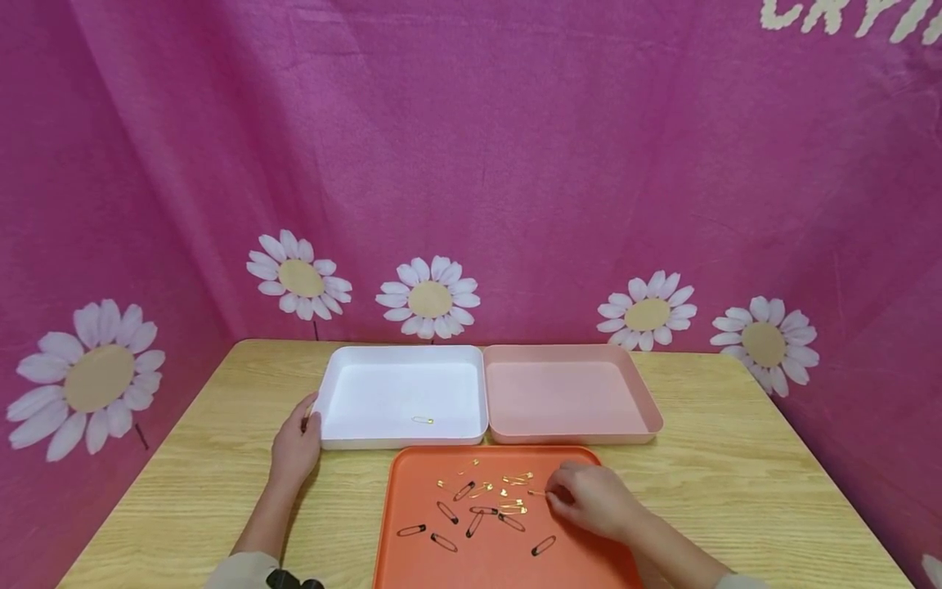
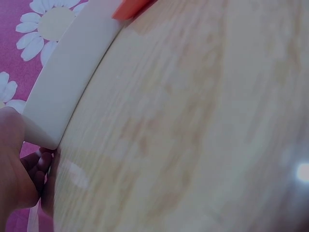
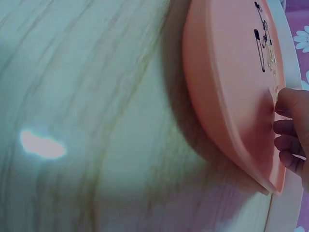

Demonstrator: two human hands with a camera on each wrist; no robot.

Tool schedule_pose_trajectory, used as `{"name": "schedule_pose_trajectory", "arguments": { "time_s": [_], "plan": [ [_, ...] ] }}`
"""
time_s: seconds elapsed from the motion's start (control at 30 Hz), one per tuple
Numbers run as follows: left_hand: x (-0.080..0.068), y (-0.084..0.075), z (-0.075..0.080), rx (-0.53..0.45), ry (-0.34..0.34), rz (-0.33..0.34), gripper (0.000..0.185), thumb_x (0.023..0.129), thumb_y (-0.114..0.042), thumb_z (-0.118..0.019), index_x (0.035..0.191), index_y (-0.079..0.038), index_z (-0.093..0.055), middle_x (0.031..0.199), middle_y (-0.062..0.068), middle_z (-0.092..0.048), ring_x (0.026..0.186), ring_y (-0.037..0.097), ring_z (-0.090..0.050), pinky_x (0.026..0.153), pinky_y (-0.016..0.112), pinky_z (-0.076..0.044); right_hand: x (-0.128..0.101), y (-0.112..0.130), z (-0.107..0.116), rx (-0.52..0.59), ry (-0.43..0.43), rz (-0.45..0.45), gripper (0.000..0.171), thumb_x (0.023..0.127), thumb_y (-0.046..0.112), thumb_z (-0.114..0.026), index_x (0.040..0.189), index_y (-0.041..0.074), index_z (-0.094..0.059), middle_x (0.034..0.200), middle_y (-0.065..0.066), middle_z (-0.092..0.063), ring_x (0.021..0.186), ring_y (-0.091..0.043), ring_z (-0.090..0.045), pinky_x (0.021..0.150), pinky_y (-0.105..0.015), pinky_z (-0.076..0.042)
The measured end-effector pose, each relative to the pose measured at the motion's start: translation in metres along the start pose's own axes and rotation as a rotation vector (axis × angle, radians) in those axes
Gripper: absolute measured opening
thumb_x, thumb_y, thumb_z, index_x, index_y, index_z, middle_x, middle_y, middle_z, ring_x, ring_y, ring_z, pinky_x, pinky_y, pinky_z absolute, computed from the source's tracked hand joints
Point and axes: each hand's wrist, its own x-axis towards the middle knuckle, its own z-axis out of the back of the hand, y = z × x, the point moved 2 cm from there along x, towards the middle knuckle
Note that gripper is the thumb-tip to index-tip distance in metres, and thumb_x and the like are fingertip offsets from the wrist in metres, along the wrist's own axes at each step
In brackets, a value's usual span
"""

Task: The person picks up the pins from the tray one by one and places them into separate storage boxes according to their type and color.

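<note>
Step in hand, as judged: taking up one gold safety pin [image 1: 536, 492] near the right side of the orange tray [image 1: 434, 573]. The right grip [image 1: 592, 501] is nearly closed, with thumb and index finger apparently pinching one end of that pin; the fingers hide the exact contact. The left grip [image 1: 296, 446] is bent around the left edge of the white tray [image 1: 383, 393], thumb toward the near side.

1. Pinch at the end farthest from the neighbouring gold safety pins [image 1: 513, 508]; they lie close enough to snag.
2. Lift straight up before moving sideways. Avoid sweeping the black safety pins [image 1: 444, 542], some of which touch or overlap.
3. Use light fingertip pressure; thin wire is likely to roll or spring away.
4. Use the left grip to steady the white tray, without tilting it; a single gold pin [image 1: 423, 420] lies inside.

Surface: light wood grain, rounded far corners [image 1: 706, 458]. The white tray and the pink tray [image 1: 567, 393] stand side by side at the rear; the orange tray lies just in front.

Room: a magenta cloth [image 1: 471, 164] printed with daisies [image 1: 429, 298] hangs behind the surface, with partial pale lettering [image 1: 854, 16] at upper right.
</note>
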Motion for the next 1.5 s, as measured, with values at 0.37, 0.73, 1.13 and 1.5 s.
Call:
{"name": "schedule_pose_trajectory", "arguments": {
  "time_s": [0.37,0.73,1.13,1.5],
  "plan": [
    [0.000,0.000,-0.002,-0.009,-0.009,0.002,0.048,0.099,-0.022,-0.031,0.145,-0.012,-0.033,0.130,0.027,-0.049,0.122,0.040,-0.044,0.106,0.055,-0.030,0.004,0.003,0.001,0.037,-0.059,-0.091,0.005,0.079,0.018,-0.069,0.079,0.020,-0.064,0.072,0.016,-0.051,0.066,0.002,-0.043,0.059,-0.018,-0.040],
    [-0.001,-0.002,-0.001,-0.009,-0.015,-0.006,0.047,0.100,-0.022,-0.031,0.145,-0.012,-0.033,0.129,0.027,-0.050,0.122,0.039,-0.045,0.105,0.055,-0.030,0.028,0.004,0.014,0.052,-0.133,-0.067,0.007,0.080,0.017,-0.068,0.077,0.021,-0.062,0.067,0.013,-0.048,0.060,0.002,-0.040,0.054,-0.015,-0.035],
    [0.000,0.000,0.000,-0.008,-0.014,0.004,0.048,0.099,-0.022,-0.031,0.145,-0.011,-0.032,0.134,0.028,-0.047,0.125,0.041,-0.042,0.107,0.055,-0.029,0.064,0.016,0.013,0.256,-0.062,-0.142,0.005,0.083,0.018,-0.066,0.082,0.013,-0.068,0.071,0.011,-0.055,0.063,-0.002,-0.045,0.059,-0.018,-0.040],
    [0.001,-0.002,-0.001,0.000,-0.042,0.001,0.046,0.099,-0.023,-0.032,0.143,-0.012,-0.036,0.130,0.027,-0.051,0.123,0.041,-0.045,0.105,0.055,-0.031,0.104,0.030,0.007,0.288,-0.010,-0.154,0.006,0.083,0.018,-0.063,0.080,0.015,-0.067,0.067,0.010,-0.051,0.058,-0.004,-0.041,0.058,-0.019,-0.036]
  ]
}}
